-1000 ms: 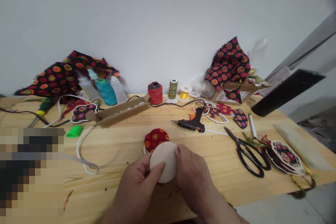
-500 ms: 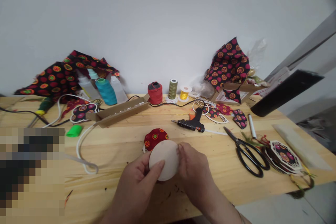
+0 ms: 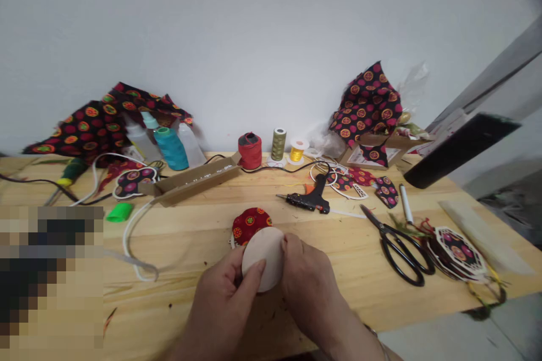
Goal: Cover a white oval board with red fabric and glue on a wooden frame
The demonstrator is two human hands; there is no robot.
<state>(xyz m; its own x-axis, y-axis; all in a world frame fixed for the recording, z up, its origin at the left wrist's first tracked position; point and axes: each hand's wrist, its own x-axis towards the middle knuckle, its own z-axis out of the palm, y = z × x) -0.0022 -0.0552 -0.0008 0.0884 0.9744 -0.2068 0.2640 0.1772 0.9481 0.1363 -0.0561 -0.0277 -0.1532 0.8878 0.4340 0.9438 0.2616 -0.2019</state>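
Observation:
A pale round disc (image 3: 265,256) is held over the front of the table between my two hands. My left hand (image 3: 228,290) grips its left side, the thumb flat on its face. At its right edge, my right hand (image 3: 311,282) is closed with the fingertips pinched on the rim. Just behind the disc lies a piece covered in red patterned fabric (image 3: 250,224), partly hidden by it. A little red shows under the disc's lower edge; I cannot make out what it is.
Beyond the hands lies a black glue gun (image 3: 311,197). Black-handled scissors (image 3: 398,248) and a fabric-covered octagonal piece (image 3: 459,254) are on the right. Thread spools (image 3: 249,150), a cardboard tray (image 3: 199,179) and bottles (image 3: 188,146) stand near the wall. A white cord (image 3: 127,231) curls at left.
My right hand has shifted slightly left and turned over the disc's right edge, covering more of it. The left hand keeps its hold, and the table items stay put.

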